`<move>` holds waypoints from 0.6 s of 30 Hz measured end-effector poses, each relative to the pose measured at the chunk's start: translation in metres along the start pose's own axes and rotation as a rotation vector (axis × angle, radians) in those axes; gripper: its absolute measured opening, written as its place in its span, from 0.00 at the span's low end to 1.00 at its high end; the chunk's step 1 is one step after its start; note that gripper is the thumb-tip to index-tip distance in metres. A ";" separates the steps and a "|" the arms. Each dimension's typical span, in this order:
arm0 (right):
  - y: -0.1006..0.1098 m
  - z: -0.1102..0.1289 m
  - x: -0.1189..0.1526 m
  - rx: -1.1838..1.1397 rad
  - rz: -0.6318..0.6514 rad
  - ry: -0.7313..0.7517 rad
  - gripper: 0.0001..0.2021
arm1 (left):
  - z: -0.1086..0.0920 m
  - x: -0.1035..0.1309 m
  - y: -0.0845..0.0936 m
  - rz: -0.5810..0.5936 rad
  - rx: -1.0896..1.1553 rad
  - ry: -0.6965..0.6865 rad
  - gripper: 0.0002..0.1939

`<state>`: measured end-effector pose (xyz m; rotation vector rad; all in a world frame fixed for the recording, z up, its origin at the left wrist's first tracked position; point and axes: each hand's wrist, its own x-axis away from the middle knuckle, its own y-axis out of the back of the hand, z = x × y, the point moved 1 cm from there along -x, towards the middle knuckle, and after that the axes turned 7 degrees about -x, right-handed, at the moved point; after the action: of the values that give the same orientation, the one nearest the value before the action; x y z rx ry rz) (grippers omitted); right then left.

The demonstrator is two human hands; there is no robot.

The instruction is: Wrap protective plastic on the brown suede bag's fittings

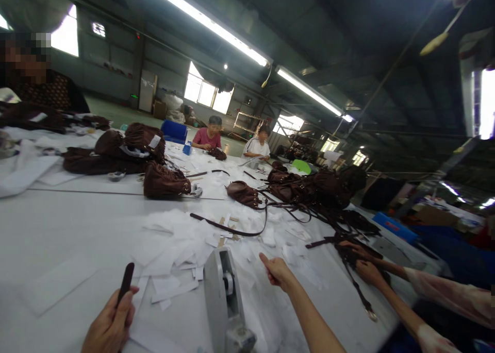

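Note:
My left hand (112,319) is closed around a dark brown strap (126,283), whose rounded end points up above the fingers. My right hand (277,272) has its fingers curled in and the thumb laid along the top; whatever it may hold is hidden. Between both hands stands a grey tape dispenser (216,296), nearer to my right hand and apart from it. White paper scraps (176,288) lie just beyond my left hand. Farther out, a long brown strap (232,230) curves over the white table (96,229).
Brown leather bags (166,180) are heaped across the table, with a larger pile (309,185) at the right. Close on my right, a co-worker's hands (365,265) handle a dark strapped piece. Other people sit at the far side. A blue bin (174,131) stands behind.

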<state>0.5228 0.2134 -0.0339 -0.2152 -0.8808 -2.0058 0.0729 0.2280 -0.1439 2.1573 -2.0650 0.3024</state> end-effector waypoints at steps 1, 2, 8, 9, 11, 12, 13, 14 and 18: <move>0.002 0.000 0.002 0.005 -0.001 0.004 0.14 | 0.000 0.000 0.000 0.002 -0.002 -0.004 0.36; 0.003 0.001 0.005 0.012 0.004 0.008 0.13 | 0.000 0.000 0.000 0.004 -0.003 -0.006 0.36; 0.003 0.001 0.014 0.137 -0.004 0.024 0.10 | -0.005 -0.001 -0.003 0.008 0.005 -0.002 0.36; 0.002 0.001 0.014 0.161 -0.028 0.029 0.10 | -0.006 -0.001 -0.004 0.004 0.012 -0.004 0.36; -0.001 0.000 0.013 0.201 -0.083 0.043 0.11 | -0.009 0.001 -0.004 -0.007 0.019 -0.014 0.36; -0.001 0.000 0.012 0.216 -0.110 0.053 0.12 | -0.009 0.001 -0.005 -0.010 0.021 -0.021 0.36; -0.002 0.000 0.011 0.229 -0.135 0.064 0.13 | -0.010 0.001 -0.005 -0.014 0.023 -0.028 0.36; -0.002 0.000 0.010 0.239 -0.158 0.076 0.13 | -0.010 0.002 -0.005 -0.017 0.024 -0.032 0.36; -0.003 -0.002 0.008 0.273 -0.229 0.133 0.13 | -0.009 0.002 -0.006 -0.022 0.022 -0.025 0.37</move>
<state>0.5162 0.2080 -0.0329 0.1789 -1.1204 -2.0519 0.0788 0.2287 -0.1343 2.2054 -2.0590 0.2983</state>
